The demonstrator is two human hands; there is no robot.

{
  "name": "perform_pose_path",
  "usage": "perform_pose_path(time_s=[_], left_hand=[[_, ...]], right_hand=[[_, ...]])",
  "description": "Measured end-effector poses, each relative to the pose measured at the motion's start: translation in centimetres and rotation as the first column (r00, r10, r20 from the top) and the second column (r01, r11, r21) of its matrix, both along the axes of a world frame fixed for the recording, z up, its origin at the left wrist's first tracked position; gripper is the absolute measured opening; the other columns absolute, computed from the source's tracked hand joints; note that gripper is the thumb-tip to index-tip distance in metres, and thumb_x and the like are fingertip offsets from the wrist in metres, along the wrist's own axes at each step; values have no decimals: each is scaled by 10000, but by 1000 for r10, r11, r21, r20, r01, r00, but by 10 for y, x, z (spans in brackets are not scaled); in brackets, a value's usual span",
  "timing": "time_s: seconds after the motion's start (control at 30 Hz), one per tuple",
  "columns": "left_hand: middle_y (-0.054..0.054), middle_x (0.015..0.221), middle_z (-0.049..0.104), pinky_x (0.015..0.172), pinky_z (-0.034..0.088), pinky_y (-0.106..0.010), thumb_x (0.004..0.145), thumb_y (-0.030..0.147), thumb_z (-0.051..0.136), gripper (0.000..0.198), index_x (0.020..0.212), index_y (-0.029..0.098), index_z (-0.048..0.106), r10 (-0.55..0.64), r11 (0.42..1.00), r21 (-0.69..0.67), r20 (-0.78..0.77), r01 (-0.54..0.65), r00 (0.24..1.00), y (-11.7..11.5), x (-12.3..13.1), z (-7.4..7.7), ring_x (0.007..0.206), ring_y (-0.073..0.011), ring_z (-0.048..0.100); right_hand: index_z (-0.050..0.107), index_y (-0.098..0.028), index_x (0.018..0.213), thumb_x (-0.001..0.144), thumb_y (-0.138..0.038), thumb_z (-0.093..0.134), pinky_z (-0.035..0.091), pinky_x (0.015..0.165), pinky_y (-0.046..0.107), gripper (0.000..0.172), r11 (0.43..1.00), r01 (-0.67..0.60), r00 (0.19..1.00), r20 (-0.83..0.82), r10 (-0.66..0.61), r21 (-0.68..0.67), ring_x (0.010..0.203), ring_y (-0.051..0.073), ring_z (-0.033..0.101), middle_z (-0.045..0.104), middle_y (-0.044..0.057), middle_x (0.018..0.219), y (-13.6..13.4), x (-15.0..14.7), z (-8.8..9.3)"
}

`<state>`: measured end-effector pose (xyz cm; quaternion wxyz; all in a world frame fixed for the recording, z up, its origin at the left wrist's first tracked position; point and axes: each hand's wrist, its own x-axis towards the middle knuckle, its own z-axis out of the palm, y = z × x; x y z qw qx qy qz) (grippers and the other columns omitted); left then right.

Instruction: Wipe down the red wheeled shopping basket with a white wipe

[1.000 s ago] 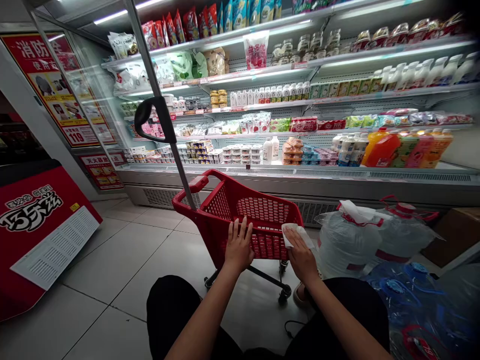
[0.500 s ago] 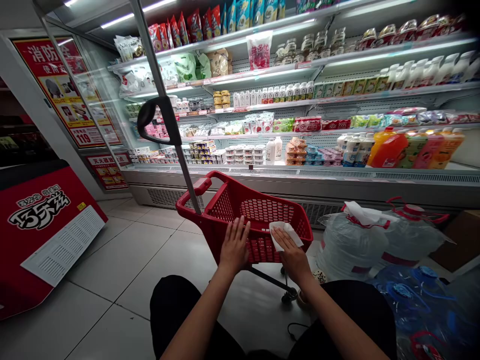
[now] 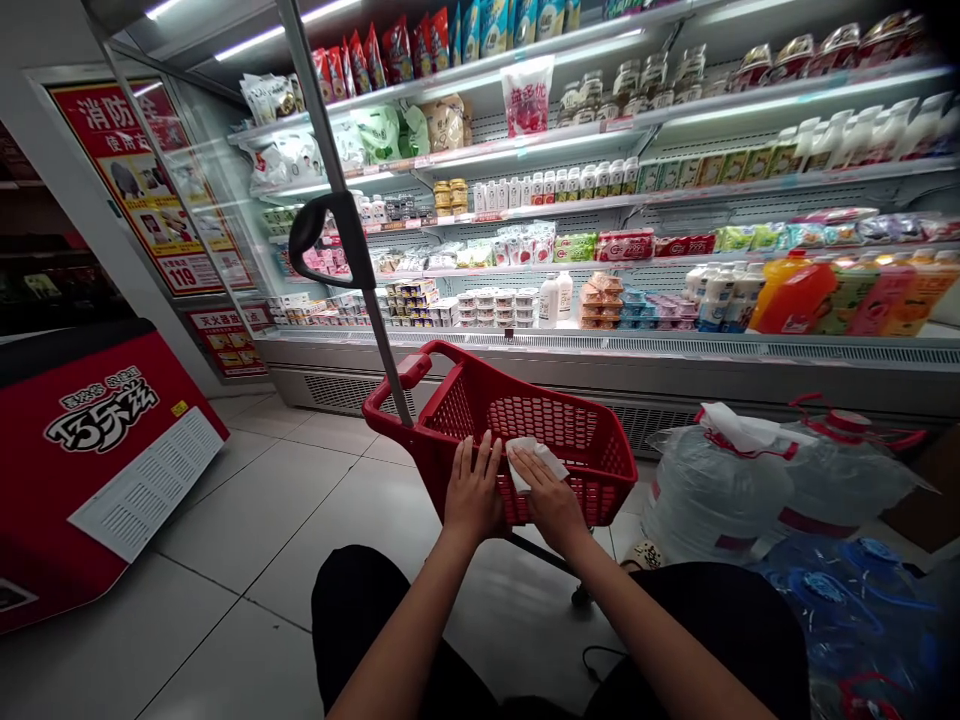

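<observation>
A red plastic shopping basket cart (image 3: 619, 440) with perforated walls stands in front of my knees. My left hand (image 3: 472, 492) lies flat on its near side, fingers spread and pointing up at the rim, with nothing held. Just to the right, my right hand (image 3: 551, 500) holds a white wipe (image 3: 553, 462) against the same side, close below the rim. Its fingers lie over the wipe and hide part of it. The cart's grey pole with a black handle (image 3: 351, 240) rises at the left end. One wheel (image 3: 581, 597) shows beneath my right forearm.
A lit refrigerated display (image 3: 480, 345) with dairy products and drinks spans the back. Large clear water jugs (image 3: 720, 480) and blue-tinted bottles (image 3: 825, 590) stand at the right. A red freezer chest (image 3: 112, 440) is at the left. A black cable (image 3: 600, 660) lies on the tiled floor.
My right hand has slid the wipe leftward along the basket's side, closer to my left hand. My left hand stays at nearly the same spot on the basket. The view has shifted slightly.
</observation>
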<state>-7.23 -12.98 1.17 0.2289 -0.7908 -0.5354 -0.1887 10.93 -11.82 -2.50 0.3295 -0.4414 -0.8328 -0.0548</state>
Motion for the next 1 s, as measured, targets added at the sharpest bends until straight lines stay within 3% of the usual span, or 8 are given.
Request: perform_pose_path(time_s=[0.17,0.27,0.5,0.6,0.77,1.0], left_hand=[[-82,1733,207,1298,172,-535,799,226,601,932,1651,141,234,-19,999,-34,4,19,1000,-4,-2,2,1571,-371,210],[-87,1735,192,1296,173,-550,792,237,603,932,1647,133,248,-25,999,-40,21,26,999,-7,5,1,1572,-389,206],[-147,1717,215,1288,242,-451,840,167,505,869,1643,62,189,-86,996,-9,-2,86,996,-8,14,-2,1585,-274,236],[-135,1724,190,1292,238,-454,841,131,509,877,1654,109,181,-67,997,24,-20,67,998,-10,1,5,1594,-261,210],[-100,1737,159,1305,173,-542,807,168,626,938,1655,232,231,20,999,30,-4,-20,1000,-13,-17,16,1599,-326,172],[-132,1704,276,1307,223,-461,865,116,488,867,1659,98,138,33,998,51,11,-34,999,-5,-14,10,1587,-249,234]], right_hand=[[178,-235,1666,885,-10,361,383,1236,409,832,996,77,997,-17,-76,51,1556,196,301,338,31,1682,-15,48,-18],[160,-226,1668,922,-51,388,395,1227,436,800,989,132,991,-31,-130,60,1548,227,324,336,52,1681,-14,57,-24],[305,-157,1633,861,-4,389,372,1246,413,792,996,32,999,-43,-29,84,1533,202,355,442,81,1626,4,-8,-1],[314,-162,1631,871,-13,392,366,1251,426,779,998,5,999,-36,-2,68,1545,204,330,418,77,1641,1,-10,4],[249,-193,1653,900,-42,397,404,1228,436,782,998,35,999,-39,-33,48,1543,210,335,407,64,1647,-3,7,1],[259,-166,1647,843,10,380,379,1244,422,832,995,-64,997,-49,68,70,1537,207,347,407,68,1645,2,-47,17]])
